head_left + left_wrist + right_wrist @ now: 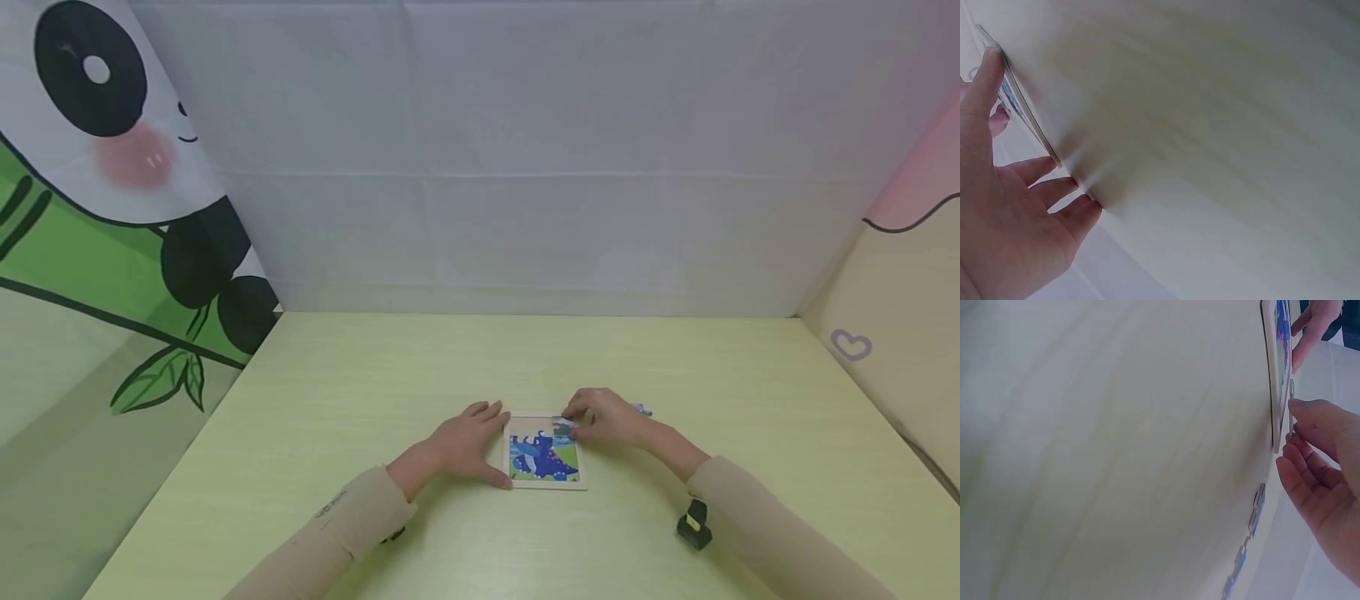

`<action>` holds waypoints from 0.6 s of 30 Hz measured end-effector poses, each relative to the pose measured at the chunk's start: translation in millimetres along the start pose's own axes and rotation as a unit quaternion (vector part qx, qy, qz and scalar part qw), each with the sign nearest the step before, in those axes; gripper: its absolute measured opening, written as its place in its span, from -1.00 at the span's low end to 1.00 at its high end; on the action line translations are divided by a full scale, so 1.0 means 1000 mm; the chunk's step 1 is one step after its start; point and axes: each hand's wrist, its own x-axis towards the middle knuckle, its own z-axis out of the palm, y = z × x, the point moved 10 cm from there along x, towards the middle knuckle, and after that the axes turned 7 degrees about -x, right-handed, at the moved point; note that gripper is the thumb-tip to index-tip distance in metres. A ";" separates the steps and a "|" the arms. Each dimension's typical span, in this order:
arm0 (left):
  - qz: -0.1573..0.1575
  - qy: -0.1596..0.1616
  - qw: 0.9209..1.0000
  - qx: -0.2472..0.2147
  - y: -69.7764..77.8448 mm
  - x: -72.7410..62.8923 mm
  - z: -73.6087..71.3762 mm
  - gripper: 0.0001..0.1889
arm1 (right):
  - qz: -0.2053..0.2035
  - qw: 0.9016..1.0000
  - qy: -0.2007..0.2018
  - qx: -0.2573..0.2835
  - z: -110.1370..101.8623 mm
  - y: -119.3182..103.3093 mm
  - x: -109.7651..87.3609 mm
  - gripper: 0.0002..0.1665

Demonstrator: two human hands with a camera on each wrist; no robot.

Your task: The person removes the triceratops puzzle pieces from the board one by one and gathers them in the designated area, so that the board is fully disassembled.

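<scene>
A square wooden jigsaw puzzle board [547, 485] with a blue dinosaur picture lies on the table. My left hand [468, 443] rests along its left side, thumb at the near corner and index finger at the far corner, the fingers spread. At the board's far right corner, my right hand [606, 418] pinches a puzzle piece [562, 427] between thumb and fingers, over the picture area. The right wrist view shows that piece edge-on [1292, 419] just above the board. A pale strip along the picture's top left has no dinosaur print.
Loose puzzle pieces [1257, 509] lie on the table right of the board; in the head view the right hand mostly hides them [641, 409]. A white curtain [525, 167] hangs behind the pale table [360, 375], with printed panels at both sides.
</scene>
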 end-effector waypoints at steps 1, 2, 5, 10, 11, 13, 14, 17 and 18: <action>0.000 0.000 1.000 0.001 0.000 0.000 0.000 0.06 | 0.002 1.000 0.002 -0.002 -0.002 0.000 -0.001 -0.69; -0.001 0.000 1.000 0.002 0.000 0.000 0.000 0.06 | 0.001 1.000 0.004 -0.007 -0.004 0.000 -0.002 -0.70; -0.002 0.001 1.000 0.001 0.000 0.000 0.000 0.07 | 0.001 1.000 0.010 -0.019 -0.011 0.001 -0.006 -0.72; -0.003 0.001 1.000 0.000 0.001 -0.001 -0.001 0.06 | -0.009 0.999 0.027 -0.026 -0.023 0.007 -0.014 -0.75; -0.003 0.001 1.000 0.000 0.001 -0.001 -0.001 0.06 | -0.010 0.999 0.030 -0.026 -0.025 0.009 -0.016 -0.76; -0.004 0.001 1.000 0.000 0.001 -0.001 -0.001 0.06 | -0.007 0.999 0.034 -0.028 -0.030 0.014 -0.020 -0.76; -0.004 0.002 1.000 0.000 0.001 -0.001 -0.001 0.06 | -0.008 0.999 0.036 -0.028 -0.032 0.016 -0.022 -0.76; -0.003 0.002 1.000 0.001 0.001 -0.001 -0.001 0.06 | -0.001 0.998 0.044 -0.033 -0.040 0.025 -0.029 -0.77; -0.002 0.003 1.000 0.000 0.001 -0.001 -0.001 0.06 | 0.001 0.998 0.047 -0.033 -0.042 0.029 -0.032 -0.78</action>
